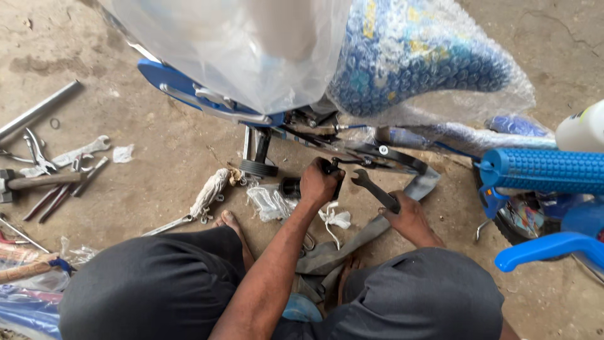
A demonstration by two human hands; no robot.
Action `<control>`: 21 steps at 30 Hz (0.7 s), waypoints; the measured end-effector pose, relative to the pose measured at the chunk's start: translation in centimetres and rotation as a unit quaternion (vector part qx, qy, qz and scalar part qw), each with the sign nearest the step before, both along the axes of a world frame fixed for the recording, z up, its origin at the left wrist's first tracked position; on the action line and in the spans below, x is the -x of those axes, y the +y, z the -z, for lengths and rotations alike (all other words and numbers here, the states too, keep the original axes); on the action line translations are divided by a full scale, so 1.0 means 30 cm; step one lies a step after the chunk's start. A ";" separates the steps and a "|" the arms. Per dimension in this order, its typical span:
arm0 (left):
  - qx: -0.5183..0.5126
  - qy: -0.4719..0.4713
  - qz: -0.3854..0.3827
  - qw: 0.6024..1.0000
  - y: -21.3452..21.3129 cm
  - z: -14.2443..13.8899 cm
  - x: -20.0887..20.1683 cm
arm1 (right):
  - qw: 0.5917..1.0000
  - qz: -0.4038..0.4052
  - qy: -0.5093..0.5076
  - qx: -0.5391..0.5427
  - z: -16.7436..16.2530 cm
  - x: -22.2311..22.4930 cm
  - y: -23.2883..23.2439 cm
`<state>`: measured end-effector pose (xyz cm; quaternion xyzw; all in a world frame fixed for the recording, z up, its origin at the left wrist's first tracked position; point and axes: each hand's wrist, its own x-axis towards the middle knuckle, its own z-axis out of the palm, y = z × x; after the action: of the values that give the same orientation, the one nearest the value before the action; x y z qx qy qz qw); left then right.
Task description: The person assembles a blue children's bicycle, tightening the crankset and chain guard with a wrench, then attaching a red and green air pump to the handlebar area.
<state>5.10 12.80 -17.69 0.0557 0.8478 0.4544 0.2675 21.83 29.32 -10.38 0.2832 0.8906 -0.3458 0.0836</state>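
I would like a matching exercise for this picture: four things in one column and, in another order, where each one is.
Things:
1. spanner
2. hammer
3. seat
4. grip

Places:
A. on the ground at far left
B. in the right hand
C. at the right edge, ribbed and blue
D. at the top, under bubble wrap

Pairs: 1-B, 2-A, 3-D, 4-C
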 end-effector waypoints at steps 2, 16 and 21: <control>0.013 -0.001 0.004 1.000 0.005 -0.003 -0.003 | 0.991 -0.079 -0.107 -0.031 0.009 -0.026 0.036; 0.007 -0.005 0.014 1.000 -0.005 -0.041 -0.008 | 0.877 -0.366 -0.197 -0.242 -0.085 0.219 0.067; 0.004 -0.012 0.011 1.000 -0.016 -0.066 -0.015 | 0.864 -0.391 -0.128 -0.290 -0.098 0.204 -0.005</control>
<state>5.55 12.31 -15.70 0.0583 0.8459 0.4488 0.2823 15.71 29.17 -7.45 -0.0347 0.9698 0.0279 0.2397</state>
